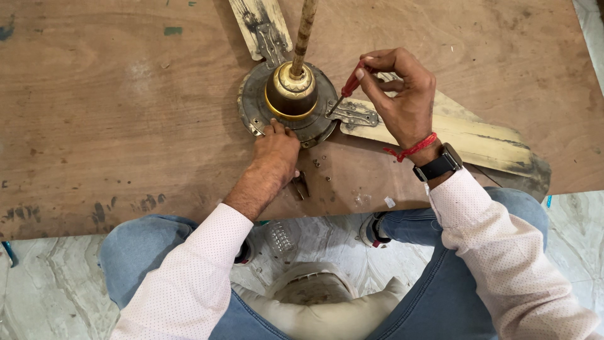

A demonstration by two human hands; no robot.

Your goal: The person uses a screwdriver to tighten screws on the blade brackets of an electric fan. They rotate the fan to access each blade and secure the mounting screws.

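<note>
A person sits over a big brown wooden board that is flat, scratched and stained. On it lies an old ceiling fan. Its round metal body is grey, dirty and rough. In the middle sits a shiny brown and gold cup shape, and a rusty rod stands up out of it.

The right hand pinches a small screwdriver with a red handle, fingers closed tight around it. The thin metal tip points down at a grey metal bracket just left of that hand, where a blade joins the round body. The left hand presses down on the near edge of the round body, fingers curled over the rim, holding nothing else.

I can count two fan blades. One blade is long, flat and pale yellow with dark worn spots, and it runs under the right hand. The other blade pokes out beyond the left hand, past the rod.

A few tiny screws lie loose on the board just right of the left hand. I count about four, but they are very small.

The right wrist wears one black watch and one red thread
</note>
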